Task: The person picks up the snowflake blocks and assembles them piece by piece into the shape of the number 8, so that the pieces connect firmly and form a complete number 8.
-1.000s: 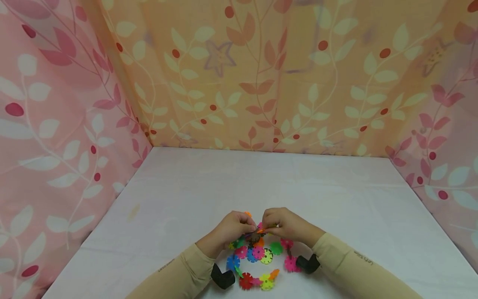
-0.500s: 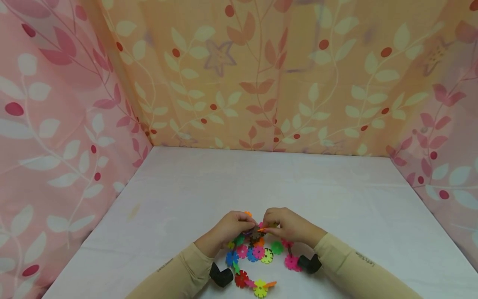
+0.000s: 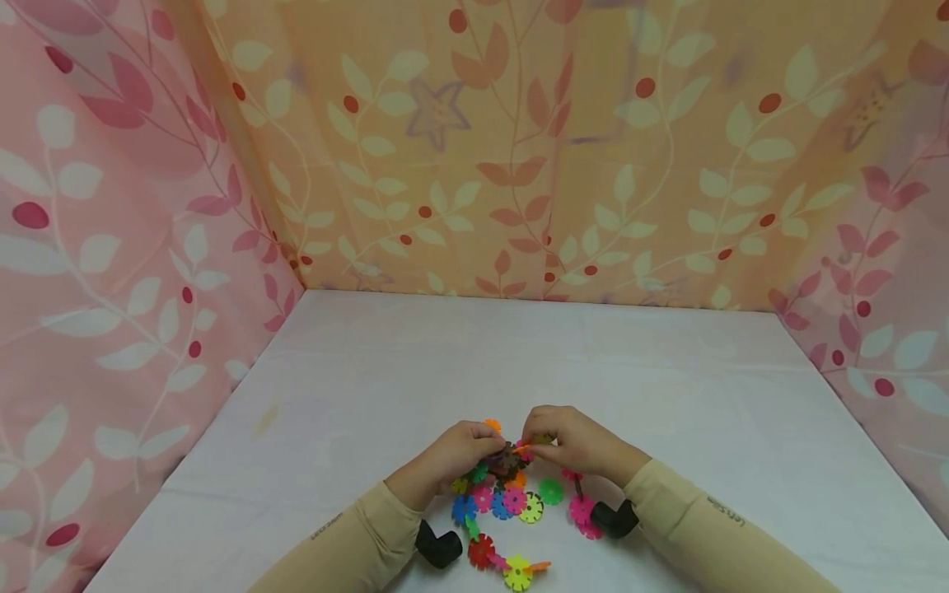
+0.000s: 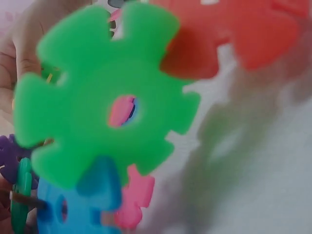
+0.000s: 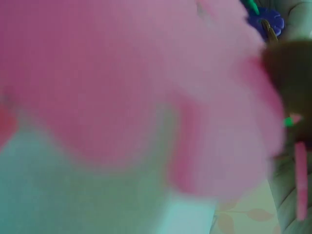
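Several flower-shaped interlocking plastic discs are joined in a colourful chain in the head view. My left hand [image 3: 467, 451] pinches a brown disc [image 3: 508, 455] at the chain's far side. Facing it, my right hand [image 3: 569, 436] pinches an orange disc [image 3: 521, 450] seen edge-on against the brown one; whether they are slotted together I cannot tell. Close to the left wrist camera hang a green disc [image 4: 87, 97], a red disc [image 4: 204, 39] and a blue disc [image 4: 73, 204]. A blurred pink disc [image 5: 122, 73] covers most of the right wrist view.
The chain curves toward the near edge through a red disc [image 3: 481, 551] to a yellow disc [image 3: 517, 572]. A green disc [image 3: 551, 492] lies below the right hand. Black wrist mounts [image 3: 439, 548] hang under both sleeves. Patterned curtains [image 3: 474, 165] surround the white table [image 3: 415, 354].
My right hand has risen slightly, with the orange disc still at its fingertips. The near end of the chain, with the red and yellow discs, has shifted a little left and nearer.
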Demonstrator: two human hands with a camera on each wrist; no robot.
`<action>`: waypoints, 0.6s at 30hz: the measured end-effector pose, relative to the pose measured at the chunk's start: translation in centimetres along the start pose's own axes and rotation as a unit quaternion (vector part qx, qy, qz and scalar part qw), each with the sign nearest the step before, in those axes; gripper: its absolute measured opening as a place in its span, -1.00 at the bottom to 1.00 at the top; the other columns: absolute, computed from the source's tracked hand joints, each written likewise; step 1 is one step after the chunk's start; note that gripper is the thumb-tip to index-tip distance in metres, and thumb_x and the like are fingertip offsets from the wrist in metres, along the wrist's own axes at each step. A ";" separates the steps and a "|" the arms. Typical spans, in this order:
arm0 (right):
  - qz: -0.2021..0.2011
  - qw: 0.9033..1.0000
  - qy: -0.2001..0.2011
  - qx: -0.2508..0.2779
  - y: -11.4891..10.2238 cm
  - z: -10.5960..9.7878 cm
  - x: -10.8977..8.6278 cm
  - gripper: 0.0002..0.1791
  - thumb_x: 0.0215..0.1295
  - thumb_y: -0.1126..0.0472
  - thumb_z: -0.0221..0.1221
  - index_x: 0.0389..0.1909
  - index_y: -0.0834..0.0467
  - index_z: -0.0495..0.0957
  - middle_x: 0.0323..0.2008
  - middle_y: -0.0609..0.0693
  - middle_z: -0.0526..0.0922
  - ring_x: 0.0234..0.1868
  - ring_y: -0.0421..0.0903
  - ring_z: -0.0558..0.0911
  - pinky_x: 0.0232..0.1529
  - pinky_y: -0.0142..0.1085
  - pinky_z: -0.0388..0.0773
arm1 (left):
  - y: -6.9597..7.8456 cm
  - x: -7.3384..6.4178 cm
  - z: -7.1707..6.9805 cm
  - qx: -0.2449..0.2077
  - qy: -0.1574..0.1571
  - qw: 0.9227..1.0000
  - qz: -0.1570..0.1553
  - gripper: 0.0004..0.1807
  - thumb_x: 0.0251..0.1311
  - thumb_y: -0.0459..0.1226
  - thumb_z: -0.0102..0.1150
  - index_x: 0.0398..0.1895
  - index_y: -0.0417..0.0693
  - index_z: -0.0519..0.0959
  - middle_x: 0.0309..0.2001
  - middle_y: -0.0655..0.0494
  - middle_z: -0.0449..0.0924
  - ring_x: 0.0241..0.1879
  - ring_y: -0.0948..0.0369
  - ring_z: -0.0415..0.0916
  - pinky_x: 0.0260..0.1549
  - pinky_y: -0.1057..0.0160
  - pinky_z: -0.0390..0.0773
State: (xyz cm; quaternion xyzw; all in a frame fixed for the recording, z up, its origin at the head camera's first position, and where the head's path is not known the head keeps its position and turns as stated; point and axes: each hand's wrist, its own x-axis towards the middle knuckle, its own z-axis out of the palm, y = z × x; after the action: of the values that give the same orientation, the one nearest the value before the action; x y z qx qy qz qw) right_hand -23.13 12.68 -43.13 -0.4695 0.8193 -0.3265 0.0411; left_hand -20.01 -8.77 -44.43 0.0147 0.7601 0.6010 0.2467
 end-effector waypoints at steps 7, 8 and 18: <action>0.024 1.000 -0.005 0.000 0.0 -0.1 -0.1 -0.95 0.18 0.28 0.19 -0.37 0.07 0.59 -0.31 -0.21 0.55 -0.30 -0.18 0.52 -0.26 -0.33 0.53 | 0.0 0.0 0.0 0.006 0.009 1.000 -0.005 -0.76 0.20 -0.15 0.12 -0.33 -0.15 0.62 -0.36 0.02 0.59 -0.43 0.17 0.56 -0.44 0.23 0.60; 0.024 1.000 -0.007 0.000 0.0 -0.1 0.0 -0.94 0.18 0.28 0.19 -0.36 0.06 0.59 -0.31 -0.21 0.55 -0.30 -0.19 0.52 -0.26 -0.34 0.53 | 0.0 0.0 0.0 0.006 0.008 1.000 -0.005 -0.77 0.19 -0.16 0.13 -0.34 -0.16 0.62 -0.37 0.01 0.59 -0.44 0.17 0.56 -0.45 0.23 0.60; -0.020 0.999 -0.019 -0.029 -0.5 -0.2 0.2 -0.94 0.12 0.34 0.22 -0.45 0.11 0.59 -0.37 -0.20 0.52 -0.35 -0.30 0.45 -0.29 -0.45 0.49 | 0.0 -0.1 0.3 0.026 0.009 1.000 0.015 -0.84 0.15 -0.25 0.17 -0.48 -0.18 0.53 -0.41 0.02 0.55 -0.48 0.18 0.52 -0.48 0.26 0.59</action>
State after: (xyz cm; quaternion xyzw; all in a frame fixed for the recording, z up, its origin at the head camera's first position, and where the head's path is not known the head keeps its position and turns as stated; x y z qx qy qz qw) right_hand -22.93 12.46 -42.70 -0.4930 0.8178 -0.2948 0.0363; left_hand -19.80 -8.49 -44.47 0.0269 0.7774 0.5848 0.2300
